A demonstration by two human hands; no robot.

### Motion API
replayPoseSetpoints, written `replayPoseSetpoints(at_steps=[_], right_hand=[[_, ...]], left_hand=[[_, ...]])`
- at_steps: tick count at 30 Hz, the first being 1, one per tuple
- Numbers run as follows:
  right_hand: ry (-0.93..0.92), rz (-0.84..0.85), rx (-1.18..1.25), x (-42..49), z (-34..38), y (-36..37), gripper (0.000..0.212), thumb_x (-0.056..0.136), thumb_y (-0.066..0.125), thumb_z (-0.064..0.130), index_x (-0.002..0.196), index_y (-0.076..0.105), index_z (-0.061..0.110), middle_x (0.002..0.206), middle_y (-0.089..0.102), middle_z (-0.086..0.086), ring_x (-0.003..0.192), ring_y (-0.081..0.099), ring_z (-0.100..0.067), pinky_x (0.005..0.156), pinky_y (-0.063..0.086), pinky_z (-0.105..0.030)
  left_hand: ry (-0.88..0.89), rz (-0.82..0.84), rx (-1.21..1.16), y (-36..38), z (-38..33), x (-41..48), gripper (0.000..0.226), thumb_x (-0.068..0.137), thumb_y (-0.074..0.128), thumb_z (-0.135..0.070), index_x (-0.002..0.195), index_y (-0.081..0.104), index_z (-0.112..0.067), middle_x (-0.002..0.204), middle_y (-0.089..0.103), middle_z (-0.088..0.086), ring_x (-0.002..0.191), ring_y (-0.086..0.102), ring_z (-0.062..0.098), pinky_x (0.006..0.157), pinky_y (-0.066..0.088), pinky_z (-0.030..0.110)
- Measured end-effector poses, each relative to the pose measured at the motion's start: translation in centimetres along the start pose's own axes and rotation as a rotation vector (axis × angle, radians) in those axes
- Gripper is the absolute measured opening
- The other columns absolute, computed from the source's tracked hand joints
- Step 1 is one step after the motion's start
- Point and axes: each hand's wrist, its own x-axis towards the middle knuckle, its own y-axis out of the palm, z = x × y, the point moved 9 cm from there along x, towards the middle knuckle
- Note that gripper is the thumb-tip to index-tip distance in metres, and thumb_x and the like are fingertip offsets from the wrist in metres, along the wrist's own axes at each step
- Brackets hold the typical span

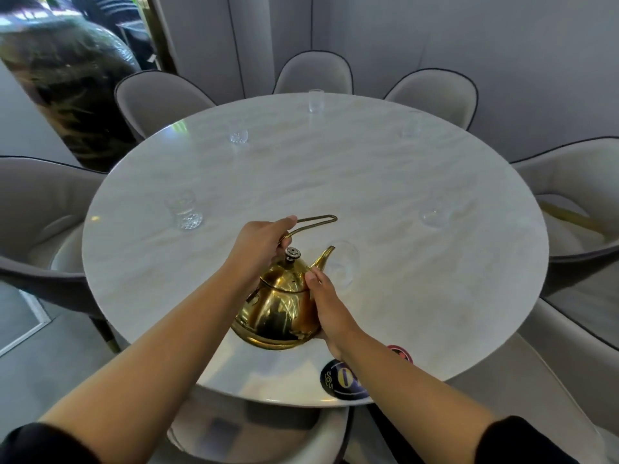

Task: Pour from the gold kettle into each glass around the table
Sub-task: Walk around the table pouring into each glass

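The gold kettle [279, 306] is over the near part of the round marble table [368, 182], tilted with its spout toward a clear glass [343, 266] just beyond it. My left hand [259, 244] grips the kettle's wire handle [318, 221] near its base. My right hand [326, 306] is pressed against the kettle's right side and supports it. Other clear glasses stand around the table: near left [184, 209], far left [238, 135], far middle [315, 100], far right [410, 127] and right [433, 216].
Grey upholstered chairs [160, 98] ring the table on all sides. Two round coasters, a dark one [341, 380] and a red one [400, 353], lie at the near table edge under my right forearm. A window with foliage is at the far left.
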Motion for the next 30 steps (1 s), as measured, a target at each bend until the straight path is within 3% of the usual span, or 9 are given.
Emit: replayPoseSetpoints(at_steps=[3,7,10,15,21,26,30], right_hand=[[0.013,0.031,0.025,0.0,0.0,-0.1,0.062,0.086,0.041,0.069,0.143,0.027,0.048,0.140,0.046,0.007,0.120,0.049,-0.019,0.085,0.054,-0.042],[0.054,0.040,0.031,0.0,-0.2,-0.3,0.065,0.084,0.038,0.073,0.143,0.026,0.047,0.142,0.045,0.004,0.123,0.049,-0.024,0.091,0.052,-0.049],[0.073,0.043,0.033,0.0,-0.3,-0.4,0.064,0.086,0.036,0.072,0.143,0.026,0.046,0.142,0.044,0.002,0.123,0.048,-0.025,0.089,0.052,-0.048],[0.094,0.042,0.036,-0.1,-0.2,-0.5,0.057,0.090,0.033,0.067,0.143,0.026,0.046,0.139,0.045,0.003,0.116,0.050,-0.021,0.073,0.054,-0.036],[0.123,0.048,0.051,-0.5,-0.2,-0.3,0.040,0.092,0.033,0.065,0.130,0.034,0.049,0.132,0.049,0.004,0.106,0.053,-0.017,0.067,0.053,-0.035],[0.144,0.047,0.057,-0.7,-0.4,0.1,0.038,0.092,0.033,0.065,0.127,0.035,0.049,0.129,0.051,0.003,0.105,0.055,-0.019,0.066,0.054,-0.035],[0.156,0.036,0.058,-0.7,-0.6,0.1,0.041,0.092,0.032,0.066,0.129,0.036,0.048,0.133,0.051,0.000,0.114,0.054,-0.024,0.078,0.055,-0.043]], left_hand=[[0.002,0.019,0.023,0.8,-0.1,0.7,0.036,0.088,0.060,-0.029,0.056,0.049,-0.016,0.046,0.045,-0.006,0.032,0.031,0.004,0.034,0.027,0.013],[0.004,0.049,0.052,1.6,-0.1,1.4,0.032,0.088,0.058,-0.027,0.059,0.051,-0.016,0.049,0.046,-0.006,0.034,0.032,0.004,0.034,0.026,0.013],[-0.005,0.059,0.077,1.9,0.1,1.8,0.028,0.088,0.057,-0.028,0.064,0.054,-0.014,0.053,0.046,-0.004,0.035,0.033,0.005,0.034,0.026,0.014],[-0.019,0.057,0.104,2.1,0.2,2.1,0.041,0.088,0.058,-0.031,0.051,0.050,-0.016,0.048,0.042,-0.006,0.039,0.031,0.008,0.038,0.025,0.017],[-0.029,0.063,0.099,2.1,0.0,2.1,0.043,0.089,0.058,-0.030,0.049,0.050,-0.015,0.047,0.038,-0.004,0.034,0.028,0.007,0.034,0.022,0.015],[-0.027,0.072,0.115,1.9,-0.2,1.9,0.041,0.090,0.057,-0.030,0.052,0.050,-0.014,0.053,0.040,-0.001,0.037,0.028,0.008,0.036,0.022,0.016],[-0.034,0.066,0.113,1.8,-0.3,1.9,0.039,0.090,0.057,-0.028,0.055,0.051,-0.014,0.052,0.042,-0.002,0.032,0.030,0.004,0.032,0.023,0.014]])
